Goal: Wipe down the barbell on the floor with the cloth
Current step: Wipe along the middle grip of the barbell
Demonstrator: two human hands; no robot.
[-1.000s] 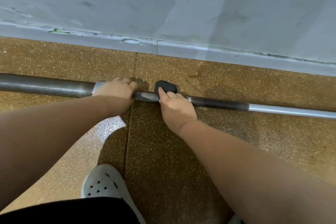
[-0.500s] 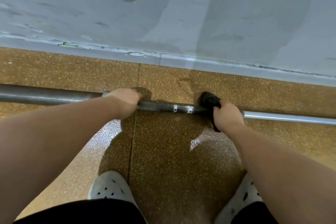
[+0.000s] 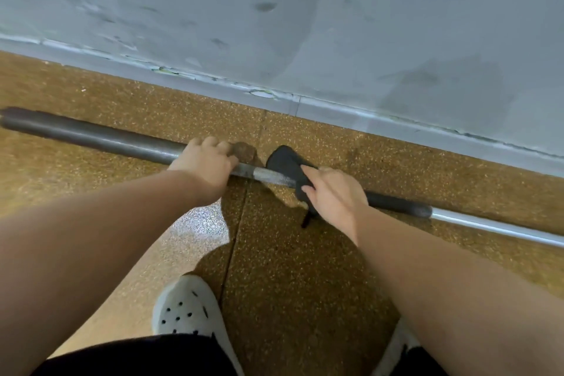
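From the head camera, we're looking down at the barbell (image 3: 91,135), lying flat on the speckled floor (image 3: 305,268), parallel to the grey wall (image 3: 274,24) and just short of it. Our left hand (image 3: 204,163) sits where the thick sleeve meets the thinner shaft, fingers (image 3: 210,142) curled over the top and clamped on the bar. We'd say that's to stop it rolling while we rub. Our right hand (image 3: 334,194) is a little further along the shaft, fingers (image 3: 309,174) wrapped round the dark cloth (image 3: 285,162), which folds over the bar so it covers more than one side. A tail of cloth hangs down to the floor below the hand. Between the two hands a bare, shiny stretch of shaft shows. A white shoe (image 3: 186,308) is planted near us, well back from the bar.
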